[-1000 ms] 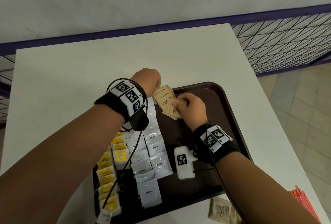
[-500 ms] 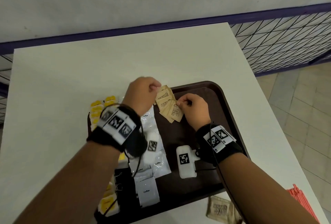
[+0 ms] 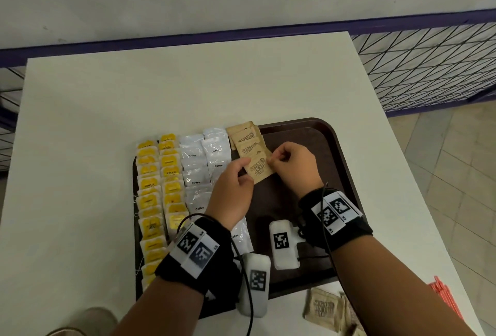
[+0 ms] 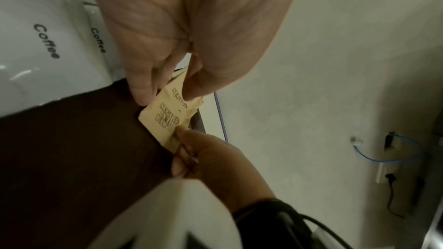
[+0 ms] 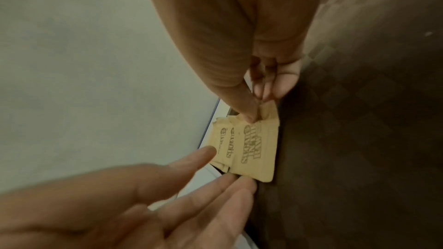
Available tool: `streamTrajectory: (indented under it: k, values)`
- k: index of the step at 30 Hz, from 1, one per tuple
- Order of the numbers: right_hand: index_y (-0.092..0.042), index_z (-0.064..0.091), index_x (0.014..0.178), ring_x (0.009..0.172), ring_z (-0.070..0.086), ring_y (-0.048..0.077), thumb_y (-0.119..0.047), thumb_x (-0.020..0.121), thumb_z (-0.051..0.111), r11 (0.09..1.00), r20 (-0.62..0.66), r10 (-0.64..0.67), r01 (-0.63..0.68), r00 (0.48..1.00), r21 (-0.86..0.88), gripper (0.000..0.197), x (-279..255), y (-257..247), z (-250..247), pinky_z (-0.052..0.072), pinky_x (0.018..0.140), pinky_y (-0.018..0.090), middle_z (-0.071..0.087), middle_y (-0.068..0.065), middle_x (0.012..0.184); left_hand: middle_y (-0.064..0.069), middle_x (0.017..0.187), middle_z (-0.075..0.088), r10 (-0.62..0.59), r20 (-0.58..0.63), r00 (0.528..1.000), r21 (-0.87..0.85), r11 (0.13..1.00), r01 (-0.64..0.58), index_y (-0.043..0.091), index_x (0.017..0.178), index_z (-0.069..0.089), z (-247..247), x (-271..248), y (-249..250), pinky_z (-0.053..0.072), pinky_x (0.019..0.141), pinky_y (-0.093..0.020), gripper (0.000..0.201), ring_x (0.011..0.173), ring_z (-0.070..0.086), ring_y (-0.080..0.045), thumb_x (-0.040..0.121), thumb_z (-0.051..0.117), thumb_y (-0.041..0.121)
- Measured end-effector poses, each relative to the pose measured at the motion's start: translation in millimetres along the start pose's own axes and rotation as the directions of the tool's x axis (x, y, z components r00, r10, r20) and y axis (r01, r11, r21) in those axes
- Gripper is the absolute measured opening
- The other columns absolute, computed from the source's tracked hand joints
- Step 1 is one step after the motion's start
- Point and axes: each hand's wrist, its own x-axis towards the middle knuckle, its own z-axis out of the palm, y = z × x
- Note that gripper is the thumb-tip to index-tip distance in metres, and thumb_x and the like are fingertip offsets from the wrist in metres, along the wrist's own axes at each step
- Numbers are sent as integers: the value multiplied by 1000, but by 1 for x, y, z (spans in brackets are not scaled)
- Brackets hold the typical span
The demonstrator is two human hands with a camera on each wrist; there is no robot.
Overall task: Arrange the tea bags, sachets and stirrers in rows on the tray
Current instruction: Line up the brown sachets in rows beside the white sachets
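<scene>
A dark brown tray (image 3: 322, 147) holds rows of yellow tea bags (image 3: 158, 188), white coffee sachets (image 3: 198, 174) and a short overlapping row of brown sugar sachets (image 3: 245, 142). The nearest sugar sachet (image 3: 259, 170) lies at this row's near end. My right hand (image 3: 276, 159) pinches its far right corner between thumb and fingers (image 5: 249, 115). My left hand (image 3: 243, 174) touches its left edge with straight fingertips (image 5: 239, 179), the thumb (image 4: 191, 90) resting on the sachet behind it.
Loose sugar sachets (image 3: 322, 306) lie on the white table (image 3: 161, 94) just off the tray's near right corner. Red stirrers (image 3: 445, 298) lie at the table's right edge. The tray's right half is bare. A mesh railing (image 3: 429, 67) stands beyond the table.
My left hand has come back from the far end of the sugar row to the nearest sachet's left edge. My right hand keeps its pinch and has drawn that sachet slightly nearer.
</scene>
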Motion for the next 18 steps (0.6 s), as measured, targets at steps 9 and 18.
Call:
streamTrajectory:
  k: [9,18]
  values:
    - [-11,53,76,71,47,13,-10,77,68,985,60,-135,140,989,-98,15,6,-3,-2,35,61,12,53,3,81,8,117,49,11,-6,1000,-18,1000,-11,18,129,46,0,-2,2,41,72,-7,39,100,51,-5,94,43,3]
    - [-9,60,90,71,54,11,-9,82,62,988,149,-116,129,982,-81,8,4,-1,-3,39,59,5,59,2,76,4,123,54,4,-11,1000,-113,994,-5,19,129,44,3,-6,0,48,90,-25,39,101,55,-3,94,41,2]
